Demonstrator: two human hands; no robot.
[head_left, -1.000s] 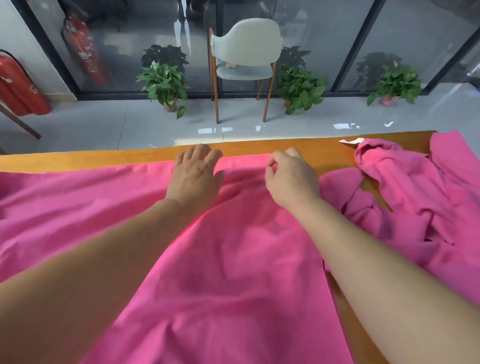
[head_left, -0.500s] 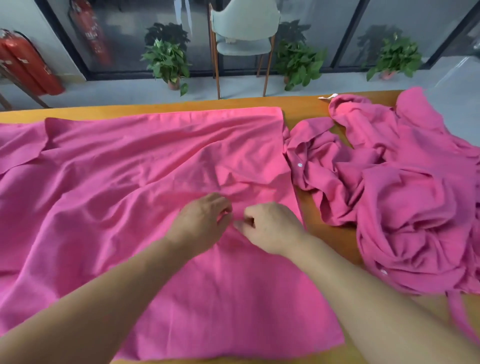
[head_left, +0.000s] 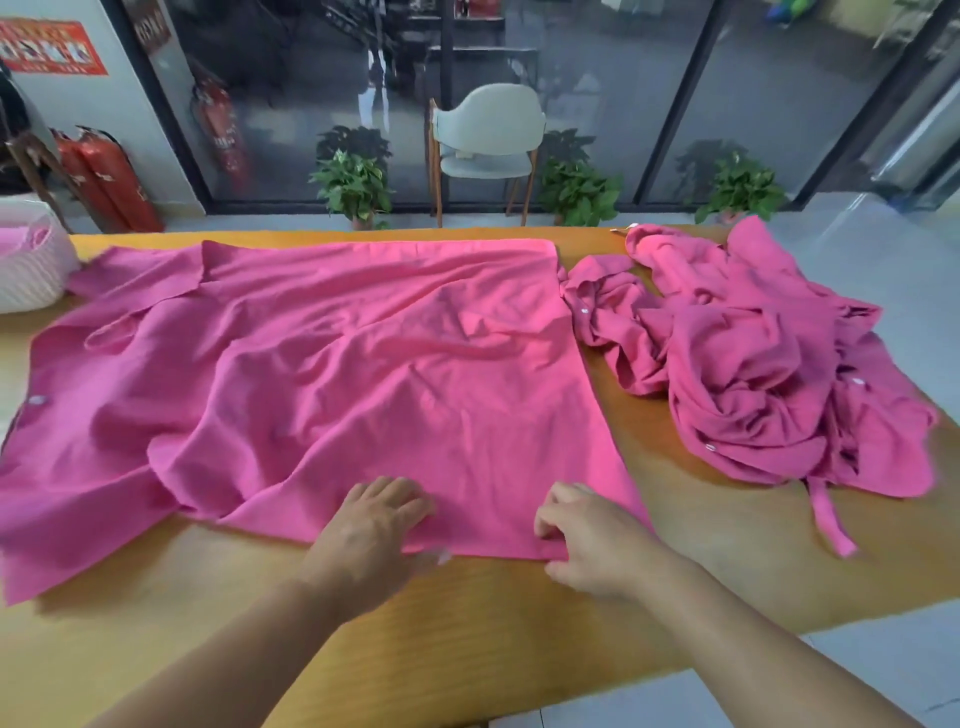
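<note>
The pink garment lies spread over the middle and the left of the frame, on the wooden table, and its near hem is at the lower centre, where both hands work. The left hand rests flat on the cloth with the fingers straight and a little spread, I think to hold the fabric down so it does not slide. The right hand has its fingers curled over the hem near the lower right corner and the thumb at the edge. It seems to pinch the hem, probably to pull it straight or to begin a fold. Wrinkles cross the middle of the cloth. At the right of the frame a heap of pink clothes lies just beside the far corner, likely waiting for its turn. A white basket stands at the left edge. Across the top of the frame a pale chair, potted plants and red fire extinguishers stand before a dark glass wall.
</note>
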